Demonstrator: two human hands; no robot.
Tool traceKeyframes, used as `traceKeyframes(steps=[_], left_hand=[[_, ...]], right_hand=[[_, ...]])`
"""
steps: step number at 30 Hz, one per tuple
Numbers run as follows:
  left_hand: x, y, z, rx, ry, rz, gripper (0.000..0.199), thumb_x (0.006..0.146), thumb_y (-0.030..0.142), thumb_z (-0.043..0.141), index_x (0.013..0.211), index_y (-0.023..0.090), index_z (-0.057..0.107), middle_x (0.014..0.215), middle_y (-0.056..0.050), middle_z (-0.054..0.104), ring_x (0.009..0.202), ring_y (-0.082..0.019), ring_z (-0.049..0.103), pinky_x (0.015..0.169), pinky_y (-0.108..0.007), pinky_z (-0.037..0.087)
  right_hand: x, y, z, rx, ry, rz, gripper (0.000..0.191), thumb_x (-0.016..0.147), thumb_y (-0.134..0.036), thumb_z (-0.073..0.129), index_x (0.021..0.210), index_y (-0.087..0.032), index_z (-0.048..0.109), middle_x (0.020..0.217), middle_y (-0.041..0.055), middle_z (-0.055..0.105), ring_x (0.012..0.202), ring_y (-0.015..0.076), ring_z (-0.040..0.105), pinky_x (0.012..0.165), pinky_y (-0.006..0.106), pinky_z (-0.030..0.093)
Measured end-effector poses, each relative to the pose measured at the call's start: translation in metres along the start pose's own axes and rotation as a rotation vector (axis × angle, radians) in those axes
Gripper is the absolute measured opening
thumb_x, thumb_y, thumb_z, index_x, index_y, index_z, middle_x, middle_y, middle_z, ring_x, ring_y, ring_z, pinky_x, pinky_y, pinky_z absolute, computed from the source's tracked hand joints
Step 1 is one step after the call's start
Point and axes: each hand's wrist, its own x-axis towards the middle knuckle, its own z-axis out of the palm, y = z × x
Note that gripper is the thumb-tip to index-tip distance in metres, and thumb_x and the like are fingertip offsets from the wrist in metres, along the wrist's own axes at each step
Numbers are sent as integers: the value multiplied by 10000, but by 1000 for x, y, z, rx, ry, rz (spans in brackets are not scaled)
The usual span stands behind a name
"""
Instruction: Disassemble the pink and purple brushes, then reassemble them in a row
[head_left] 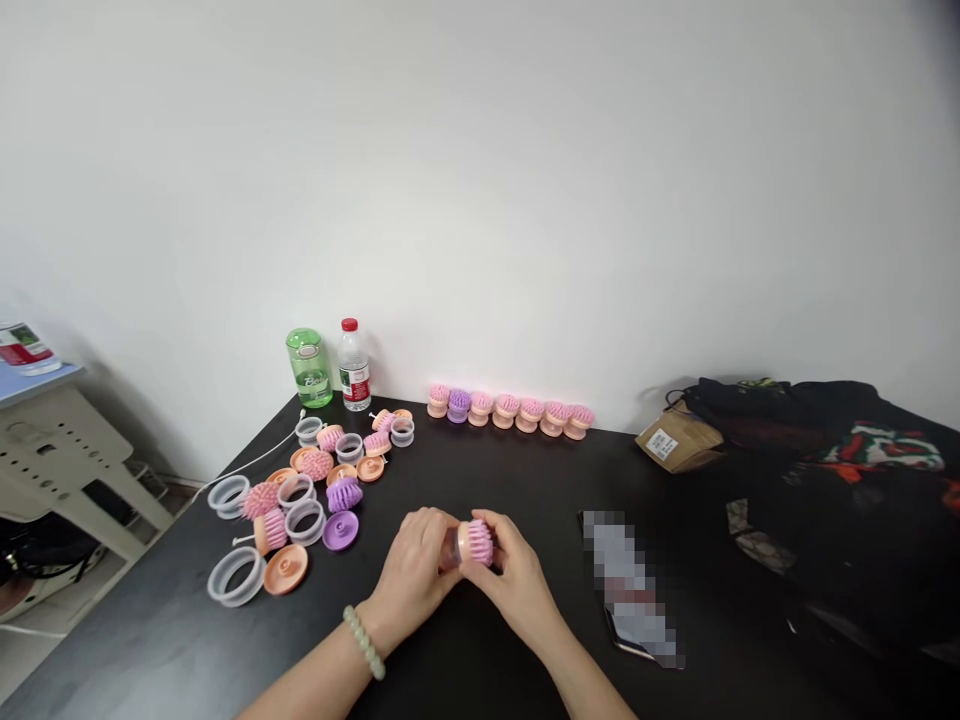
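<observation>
My left hand (411, 565) and my right hand (514, 585) meet over the middle of the black table (465, 670). Together they hold a pink bristled brush head (477, 543) on a peach base, with a transparent ring-like part (450, 549) at its left end. My fingers hide much of that piece. Just left of my hands lies a loose scatter of transparent rings (236, 576), peach discs (286, 569), pink brush heads (260, 500) and a purple brush head (344, 493).
Several finished-looking brushes stand in a row (510, 412) along the wall. Behind the parts stand a green bottle (309, 368) and a water bottle (354, 366). A blurred phone (626, 585) lies to the right, near a cardboard packet (679, 438) and a black bag (810, 430).
</observation>
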Motion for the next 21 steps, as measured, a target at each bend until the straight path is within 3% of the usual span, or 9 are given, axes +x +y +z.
traceKeyframes(steps=[4,8,11,13,16,18,21], left_hand=[[-3,3,-2,94,88,185,178,894,228,628,1044,204,536,942,-60,691,836,-224,644,829,-421,453],[-5,4,-4,115,139,254,206,883,200,637,1059,206,530,961,-58,713,865,-220,676,892,-440,435],[-5,0,-8,75,112,250,217,872,251,658,1049,210,537,902,-31,721,800,-202,687,933,-465,425],[-3,-3,-11,32,70,241,227,864,306,669,1032,221,541,844,-5,716,738,-188,679,944,-476,429],[-1,-5,-15,31,40,233,264,854,355,687,1040,229,549,858,-5,718,762,-194,679,962,-483,429],[0,-3,-16,59,44,247,267,862,331,685,1070,227,556,926,-27,725,840,-209,682,970,-485,426],[-2,3,-18,77,74,282,271,873,246,672,1121,223,565,1021,-63,709,927,-226,667,956,-475,445]], right_hand=[[-7,-4,-5,-63,-8,-34,355,721,-210,691,1069,-227,618,1004,34,698,880,232,689,773,342,572],[-10,-18,-10,-111,27,-161,262,750,-204,691,1003,-230,630,907,21,673,817,218,665,751,330,547],[-12,-27,-15,-93,-16,-270,292,758,-226,739,1027,-237,627,960,38,663,884,234,656,809,350,546],[-13,-29,-19,-76,-85,-322,392,759,-221,762,1120,-253,612,1089,61,659,1055,265,626,935,394,520],[-14,-27,-22,-68,-142,-218,746,670,-213,847,1326,-280,498,1331,87,567,1247,297,537,1057,463,451],[-14,-25,-23,-64,-133,-78,881,594,-235,897,1361,-263,463,1332,102,556,1211,307,565,1035,475,464],[-13,-25,-24,-41,-114,14,517,695,-235,809,1165,-223,595,1105,65,646,1028,270,652,941,436,510]])
